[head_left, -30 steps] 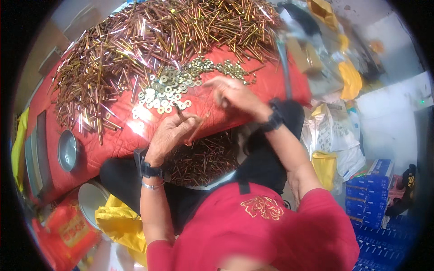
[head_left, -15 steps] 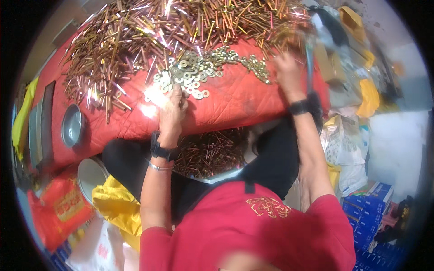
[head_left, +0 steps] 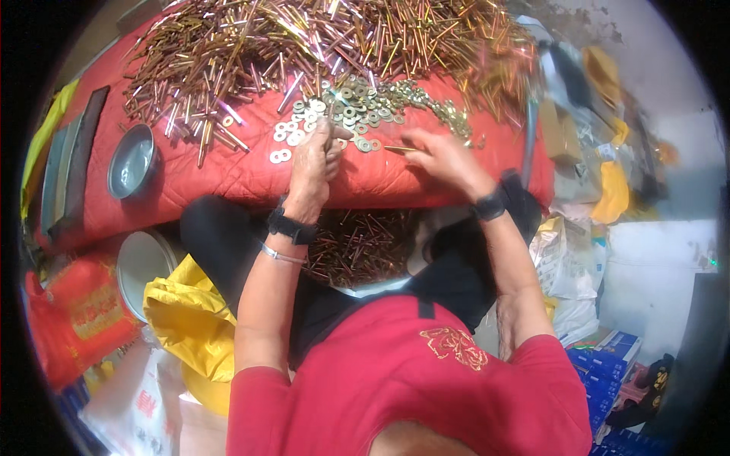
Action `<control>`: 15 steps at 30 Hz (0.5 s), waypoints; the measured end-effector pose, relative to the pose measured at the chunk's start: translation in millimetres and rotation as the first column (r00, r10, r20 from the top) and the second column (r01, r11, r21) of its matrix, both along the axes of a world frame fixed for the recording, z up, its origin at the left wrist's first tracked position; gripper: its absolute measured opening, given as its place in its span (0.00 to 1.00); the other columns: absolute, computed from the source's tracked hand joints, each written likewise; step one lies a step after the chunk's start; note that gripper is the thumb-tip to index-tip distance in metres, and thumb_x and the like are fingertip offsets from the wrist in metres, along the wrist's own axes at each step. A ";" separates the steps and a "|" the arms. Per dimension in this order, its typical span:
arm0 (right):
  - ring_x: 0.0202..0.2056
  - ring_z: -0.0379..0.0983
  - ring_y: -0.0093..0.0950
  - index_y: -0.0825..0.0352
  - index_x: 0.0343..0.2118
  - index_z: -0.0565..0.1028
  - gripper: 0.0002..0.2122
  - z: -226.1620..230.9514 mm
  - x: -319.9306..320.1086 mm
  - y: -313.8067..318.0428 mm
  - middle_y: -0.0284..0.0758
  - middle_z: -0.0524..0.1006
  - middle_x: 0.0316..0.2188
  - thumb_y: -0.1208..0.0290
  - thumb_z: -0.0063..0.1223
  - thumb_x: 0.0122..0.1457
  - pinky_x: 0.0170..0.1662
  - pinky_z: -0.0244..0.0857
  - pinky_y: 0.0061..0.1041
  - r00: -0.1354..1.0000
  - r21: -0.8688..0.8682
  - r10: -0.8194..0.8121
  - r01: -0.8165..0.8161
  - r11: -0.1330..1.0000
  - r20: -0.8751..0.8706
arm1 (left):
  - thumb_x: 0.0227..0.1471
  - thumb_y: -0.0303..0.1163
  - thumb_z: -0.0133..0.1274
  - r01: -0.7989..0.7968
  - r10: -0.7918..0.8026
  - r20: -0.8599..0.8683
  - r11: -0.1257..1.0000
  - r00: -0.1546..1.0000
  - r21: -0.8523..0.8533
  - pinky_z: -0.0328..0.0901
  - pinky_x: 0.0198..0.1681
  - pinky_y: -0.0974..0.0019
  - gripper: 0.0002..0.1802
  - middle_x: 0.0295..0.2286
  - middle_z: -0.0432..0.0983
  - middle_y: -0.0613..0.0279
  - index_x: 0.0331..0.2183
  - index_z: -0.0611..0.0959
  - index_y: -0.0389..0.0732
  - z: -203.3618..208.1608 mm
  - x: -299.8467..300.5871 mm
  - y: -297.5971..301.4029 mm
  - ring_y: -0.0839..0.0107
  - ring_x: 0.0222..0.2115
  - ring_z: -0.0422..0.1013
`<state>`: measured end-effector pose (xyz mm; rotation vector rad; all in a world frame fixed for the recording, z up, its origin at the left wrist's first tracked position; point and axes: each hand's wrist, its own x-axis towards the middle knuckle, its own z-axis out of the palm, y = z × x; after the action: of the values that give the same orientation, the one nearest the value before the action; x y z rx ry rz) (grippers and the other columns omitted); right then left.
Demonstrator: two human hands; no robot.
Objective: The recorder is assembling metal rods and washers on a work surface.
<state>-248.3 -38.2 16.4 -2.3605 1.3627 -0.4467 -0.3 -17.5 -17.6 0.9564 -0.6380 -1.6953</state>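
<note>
My right hand point(head_left: 445, 159) pinches a thin gold-coloured bolt point(head_left: 400, 148), its free end aimed toward my left hand. Fingers curled together, my left hand point(head_left: 316, 161) is closed at the near edge of a patch of flat washers point(head_left: 348, 112); whatever it holds, if anything, is hidden. To the right of the washers a strip of small shiny nuts point(head_left: 426, 102) runs across the red quilted cover point(head_left: 251, 178). Behind them spreads a large heap of long copper- and gold-coloured bolts point(head_left: 304, 42).
A grey metal bowl point(head_left: 132, 163) rests on the cover at the left. Between my legs is a container of more bolts point(head_left: 361, 247). Yellow bags point(head_left: 190, 319) and a round pale tub point(head_left: 141, 273) stand at lower left, blue boxes point(head_left: 601, 372) at lower right.
My right hand has come leftward and nearer from beside the bolt heap, now with a bolt in its fingers. My left hand has shifted slightly right by the washers. The view has shifted a little.
</note>
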 end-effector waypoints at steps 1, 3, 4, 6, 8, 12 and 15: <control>0.30 0.75 0.41 0.60 0.35 0.73 0.08 2.5 3.5 1.5 0.43 0.77 0.25 0.66 0.50 0.54 0.34 0.67 0.39 0.991 -0.040 0.011 -0.017 0.999 -0.134 | 0.60 0.45 0.40 0.005 -0.005 -0.016 1.000 1.000 -0.003 0.43 0.13 0.79 0.21 0.15 0.55 0.76 0.33 0.77 0.35 -1.1 0.3 -0.5 0.87 0.12 0.47; 0.28 0.75 0.41 0.60 0.33 0.74 0.06 10.0 10.6 8.1 0.41 0.77 0.22 0.65 0.50 0.54 0.32 0.68 0.38 0.920 -0.111 0.019 -0.067 0.992 -0.392 | 0.60 0.39 0.40 -0.012 0.013 -0.024 1.000 1.000 0.023 0.48 0.15 0.78 0.18 0.15 0.62 0.73 0.35 0.77 0.34 -2.8 -1.0 -0.5 0.85 0.13 0.53; 0.26 0.75 0.39 0.62 0.28 0.73 0.05 15.8 15.6 10.3 0.40 0.76 0.20 0.68 0.49 0.55 0.30 0.68 0.38 0.862 -0.157 -0.017 -0.073 0.985 -0.506 | 0.59 0.38 0.39 -0.052 0.052 -0.025 0.999 0.998 0.016 0.50 0.16 0.78 0.18 0.16 0.64 0.72 0.36 0.77 0.34 -3.2 -4.4 0.4 0.84 0.13 0.55; 0.27 0.75 0.39 0.63 0.26 0.72 0.05 15.0 16.3 8.4 0.42 0.76 0.21 0.68 0.49 0.54 0.30 0.68 0.38 0.850 -0.253 -0.066 -0.081 0.964 -0.522 | 0.58 0.37 0.41 -0.085 0.084 -0.033 0.996 0.996 -0.019 0.58 0.22 0.77 0.17 0.21 0.72 0.66 0.37 0.77 0.34 -5.3 -3.6 0.2 0.81 0.19 0.64; 0.29 0.75 0.41 0.65 0.29 0.73 0.05 10.5 14.2 6.9 0.45 0.77 0.26 0.70 0.48 0.55 0.32 0.68 0.39 0.916 -0.302 -0.073 -0.054 0.952 -0.394 | 0.57 0.37 0.43 -0.115 0.115 -0.089 0.993 0.989 0.005 0.60 0.24 0.77 0.16 0.23 0.73 0.65 0.37 0.77 0.35 -6.4 -5.5 0.7 0.80 0.21 0.66; 0.32 0.74 0.44 0.65 0.38 0.74 0.09 0.5 33.2 8.2 0.46 0.77 0.30 0.70 0.46 0.57 0.33 0.67 0.41 0.993 -0.208 0.078 -0.096 0.973 -0.094 | 0.56 0.37 0.48 -0.165 0.160 -0.140 0.986 0.977 -0.027 0.62 0.27 0.78 0.14 0.24 0.72 0.69 0.35 0.80 0.36 -11.7 2.2 -5.0 0.81 0.22 0.66; 0.31 0.74 0.44 0.64 0.37 0.74 0.08 -3.5 39.1 4.3 0.47 0.77 0.28 0.72 0.46 0.56 0.32 0.67 0.42 0.984 -0.134 0.130 -0.146 0.980 -0.121 | 0.55 0.37 0.52 -0.184 0.177 -0.134 0.982 0.975 -0.045 0.62 0.27 0.79 0.13 0.23 0.70 0.72 0.35 0.81 0.36 -10.2 5.1 -5.0 0.83 0.21 0.64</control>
<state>-209.2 -34.0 12.9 -2.6130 1.2393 -0.3894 4.8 -22.5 -27.8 0.8302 -0.4954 -1.5549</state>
